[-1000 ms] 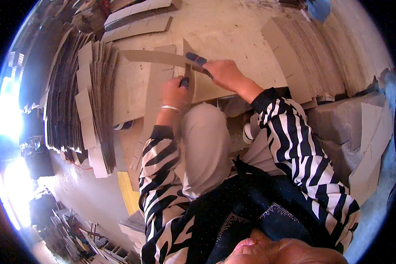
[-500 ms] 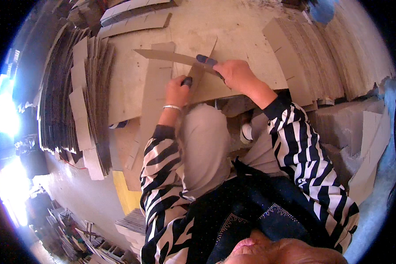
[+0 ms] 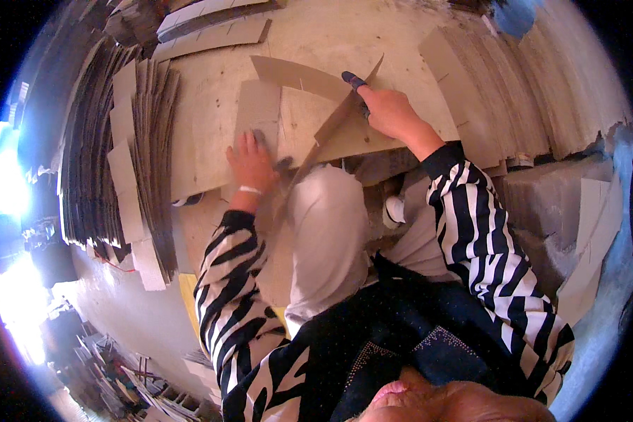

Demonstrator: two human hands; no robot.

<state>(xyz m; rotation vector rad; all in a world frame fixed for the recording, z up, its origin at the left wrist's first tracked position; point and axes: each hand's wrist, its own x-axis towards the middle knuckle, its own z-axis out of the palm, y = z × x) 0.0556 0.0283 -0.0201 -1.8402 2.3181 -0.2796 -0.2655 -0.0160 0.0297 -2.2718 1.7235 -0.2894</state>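
Note:
My right hand (image 3: 390, 116), dark coverings on its fingers, is closed around two crossed cardboard strips. One strip (image 3: 299, 76) reaches out to the left; the other strip (image 3: 337, 116) slants from upper right down toward my knee. Spread-fingered, my left hand (image 3: 252, 165) lies on a long flat cardboard strip (image 3: 259, 102), which rests on the wooden board and runs toward me over its edge. Its dark-covered thumb is beside the lower end of the slanting strip, where blur hides whether they touch.
A tall row of cardboard strips (image 3: 148, 141) stands at the left. Another thick row (image 3: 464, 98) stands at the right. More slotted strips (image 3: 214, 42) lie at the far left of the wooden board (image 3: 323, 39). My knee (image 3: 327, 225) is below its near edge.
My left hand has left the crossed strips and moved left onto the flat strip, its fingers opening out. My right hand has shifted the crossed strips slightly right and away from me.

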